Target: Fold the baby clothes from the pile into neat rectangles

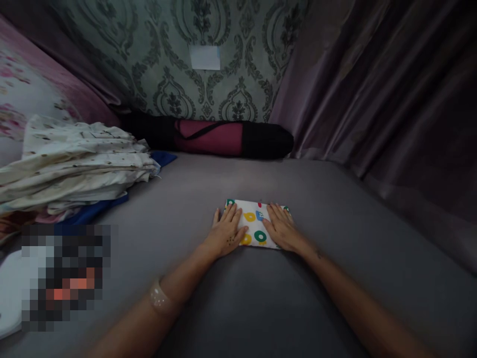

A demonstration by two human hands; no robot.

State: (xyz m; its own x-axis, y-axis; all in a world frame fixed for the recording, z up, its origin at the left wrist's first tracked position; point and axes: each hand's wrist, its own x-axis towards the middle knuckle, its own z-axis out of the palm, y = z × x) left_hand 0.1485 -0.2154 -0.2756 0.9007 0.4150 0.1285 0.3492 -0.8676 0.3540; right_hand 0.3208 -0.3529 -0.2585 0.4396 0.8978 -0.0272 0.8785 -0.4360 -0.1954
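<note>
A folded white cloth [260, 226] with green, yellow, blue and red shapes lies flat on the grey sheet. Across its left side rests my left hand [227, 231], fingers spread and palm down; its thumb reaches over the cloth. My right hand [281, 226] presses flat on the right side with its fingers stretched out. Between the two hands the middle of the cloth shows. A pale bangle [159, 297] is around my left forearm.
A heap of cream patterned fabric [89, 164] lies at the left, with blue cloth [97, 210] under it. A long black and maroon bag [212, 137] runs along the papered wall. Purple curtains [346, 84] hang at the right. At lower left, a white object [13, 288] is partly pixelated.
</note>
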